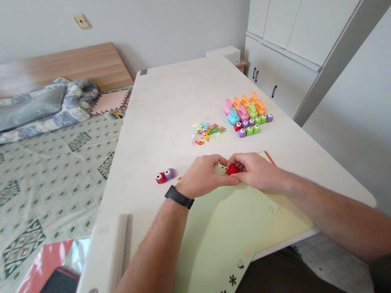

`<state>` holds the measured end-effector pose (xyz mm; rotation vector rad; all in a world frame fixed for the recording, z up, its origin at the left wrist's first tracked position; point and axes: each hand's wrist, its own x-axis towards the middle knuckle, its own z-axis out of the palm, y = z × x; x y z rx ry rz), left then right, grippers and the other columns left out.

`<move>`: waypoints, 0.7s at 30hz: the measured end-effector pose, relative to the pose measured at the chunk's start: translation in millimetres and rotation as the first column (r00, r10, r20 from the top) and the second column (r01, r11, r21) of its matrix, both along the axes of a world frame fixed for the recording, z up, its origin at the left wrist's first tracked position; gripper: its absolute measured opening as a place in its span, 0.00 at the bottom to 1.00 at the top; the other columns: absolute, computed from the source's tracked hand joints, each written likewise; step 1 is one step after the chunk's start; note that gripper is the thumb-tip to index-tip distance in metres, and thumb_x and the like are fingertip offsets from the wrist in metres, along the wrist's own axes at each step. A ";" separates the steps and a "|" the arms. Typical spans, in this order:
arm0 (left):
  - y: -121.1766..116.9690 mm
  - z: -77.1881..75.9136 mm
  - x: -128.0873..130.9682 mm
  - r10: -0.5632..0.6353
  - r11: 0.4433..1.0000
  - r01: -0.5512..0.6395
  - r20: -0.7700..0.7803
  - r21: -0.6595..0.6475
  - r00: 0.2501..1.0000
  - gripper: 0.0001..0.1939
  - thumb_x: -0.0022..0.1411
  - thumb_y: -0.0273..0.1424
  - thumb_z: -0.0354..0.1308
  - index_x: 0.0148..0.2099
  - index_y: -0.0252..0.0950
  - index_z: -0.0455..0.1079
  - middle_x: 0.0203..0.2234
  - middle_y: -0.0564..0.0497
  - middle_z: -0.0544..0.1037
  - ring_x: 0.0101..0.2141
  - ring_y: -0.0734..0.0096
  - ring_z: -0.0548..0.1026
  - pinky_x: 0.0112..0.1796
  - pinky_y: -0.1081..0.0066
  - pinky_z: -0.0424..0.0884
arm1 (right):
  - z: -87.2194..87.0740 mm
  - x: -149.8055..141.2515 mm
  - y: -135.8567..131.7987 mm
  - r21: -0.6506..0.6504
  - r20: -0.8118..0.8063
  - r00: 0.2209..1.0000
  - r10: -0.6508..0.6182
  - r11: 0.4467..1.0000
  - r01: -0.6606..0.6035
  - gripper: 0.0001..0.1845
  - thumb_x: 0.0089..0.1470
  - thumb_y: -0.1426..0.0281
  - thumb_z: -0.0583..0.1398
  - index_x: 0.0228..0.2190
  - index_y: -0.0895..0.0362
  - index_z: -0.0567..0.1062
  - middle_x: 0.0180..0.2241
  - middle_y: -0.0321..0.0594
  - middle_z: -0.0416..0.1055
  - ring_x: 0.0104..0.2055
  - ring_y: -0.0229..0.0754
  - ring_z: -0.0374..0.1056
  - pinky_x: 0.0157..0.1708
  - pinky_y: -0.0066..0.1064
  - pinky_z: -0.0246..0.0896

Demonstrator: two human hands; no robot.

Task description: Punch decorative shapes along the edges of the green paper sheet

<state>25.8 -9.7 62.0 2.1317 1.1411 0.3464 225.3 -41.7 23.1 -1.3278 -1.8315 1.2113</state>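
A small red craft punch [232, 169] sits at the far edge of a light green paper sheet [217, 228]. My right hand [254, 169] is closed around the punch. On the sheet's far edge, my left hand [204, 175] is closed, its thumb reaching to the punch; its other fingertips are partly hidden. Small cut-outs show in the paper between my hands. Along the sheet's near edge run snowflake, heart and other shaped holes [232, 280]. Beneath the green sheet lies a pale yellow sheet [292, 223].
A red punch [160, 178] and a purple punch [169, 173] stand left of my hands. Colourful paper bits [206, 132] are heaped further back, beside rows of punches [248, 113]. A white elongated device [102, 274] lies on the white table's [171, 95] left edge, beside a bed [47, 188].
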 end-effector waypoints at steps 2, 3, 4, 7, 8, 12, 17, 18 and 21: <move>-0.4 -1.0 -0.7 -0.003 1.000 0.003 0.015 0.014 1.000 0.27 0.47 0.53 0.68 0.44 0.40 0.78 0.31 0.53 0.78 0.31 0.67 0.73 0.32 0.71 0.60 | -0.4 -0.5 0.3 0.016 0.017 1.000 -0.003 1.000 0.002 0.12 0.47 0.70 0.66 0.38 0.55 0.77 0.33 0.39 0.76 0.33 0.41 0.68 0.30 0.31 0.59; -0.6 -1.5 -1.2 -0.005 1.000 0.004 0.018 0.020 1.000 0.27 0.48 0.53 0.68 0.44 0.40 0.78 0.31 0.53 0.79 0.31 0.67 0.73 0.32 0.72 0.60 | -0.5 -0.8 0.4 0.023 0.024 1.000 -0.003 1.000 0.003 0.12 0.48 0.71 0.66 0.37 0.55 0.77 0.33 0.39 0.76 0.33 0.42 0.68 0.30 0.31 0.59; -0.7 -1.8 -1.7 -0.005 1.000 0.005 0.017 0.025 1.000 0.27 0.48 0.53 0.68 0.44 0.40 0.78 0.31 0.53 0.79 0.31 0.67 0.73 0.32 0.72 0.60 | -0.6 -1.1 0.5 0.027 0.029 1.000 -0.002 1.000 0.001 0.12 0.48 0.71 0.66 0.37 0.55 0.76 0.33 0.39 0.76 0.33 0.42 0.68 0.30 0.31 0.58; -0.7 -2.2 -3.1 -0.009 0.999 0.009 0.005 0.031 1.000 0.27 0.48 0.53 0.68 0.44 0.40 0.78 0.30 0.52 0.78 0.31 0.67 0.73 0.31 0.72 0.60 | -0.5 -2.0 0.8 0.034 0.040 0.999 0.005 0.999 -0.006 0.11 0.48 0.71 0.66 0.37 0.55 0.76 0.33 0.40 0.76 0.33 0.42 0.68 0.30 0.31 0.58; -0.7 -2.2 -3.5 -0.010 0.999 0.010 0.002 0.031 1.000 0.27 0.49 0.53 0.67 0.45 0.40 0.78 0.30 0.52 0.78 0.31 0.67 0.72 0.31 0.72 0.60 | -0.4 -2.2 0.8 0.036 0.043 0.999 0.006 0.999 -0.008 0.11 0.48 0.70 0.65 0.37 0.55 0.76 0.33 0.40 0.76 0.33 0.42 0.68 0.30 0.31 0.58; -0.4 -3.7 -4.0 -0.012 0.999 0.012 0.003 0.035 1.000 0.27 0.51 0.54 0.66 0.45 0.39 0.78 0.27 0.53 0.77 0.28 0.68 0.70 0.29 0.72 0.59 | -0.1 -2.8 1.5 0.040 0.048 0.999 0.002 0.999 -0.004 0.11 0.48 0.70 0.65 0.37 0.55 0.76 0.33 0.39 0.76 0.33 0.42 0.68 0.30 0.31 0.58; 0.7 -9.6 -4.0 -0.010 1.000 0.010 0.031 0.019 0.999 0.27 0.51 0.53 0.66 0.45 0.39 0.77 0.31 0.52 0.79 0.32 0.66 0.73 0.32 0.71 0.62 | -1.0 -2.8 3.1 0.030 0.054 0.998 0.008 1.000 -0.009 0.11 0.49 0.70 0.65 0.38 0.55 0.76 0.33 0.39 0.76 0.32 0.41 0.69 0.30 0.31 0.58; 0.7 -10.6 -4.1 -0.007 1.000 0.007 0.038 0.013 0.999 0.27 0.51 0.54 0.66 0.45 0.40 0.77 0.31 0.52 0.79 0.33 0.66 0.74 0.33 0.71 0.63 | -1.3 -2.5 3.3 0.026 0.054 0.998 0.011 1.000 -0.012 0.12 0.49 0.70 0.65 0.38 0.55 0.76 0.33 0.39 0.76 0.32 0.41 0.69 0.29 0.31 0.58; -0.3 -11.9 -5.0 -0.010 1.000 0.009 0.067 0.012 0.998 0.28 0.50 0.54 0.66 0.46 0.40 0.76 0.36 0.51 0.80 0.37 0.64 0.76 0.38 0.70 0.66 | -1.5 -1.6 3.4 0.018 0.050 0.999 0.021 1.000 -0.022 0.12 0.49 0.70 0.64 0.39 0.56 0.75 0.33 0.39 0.76 0.32 0.41 0.69 0.29 0.31 0.59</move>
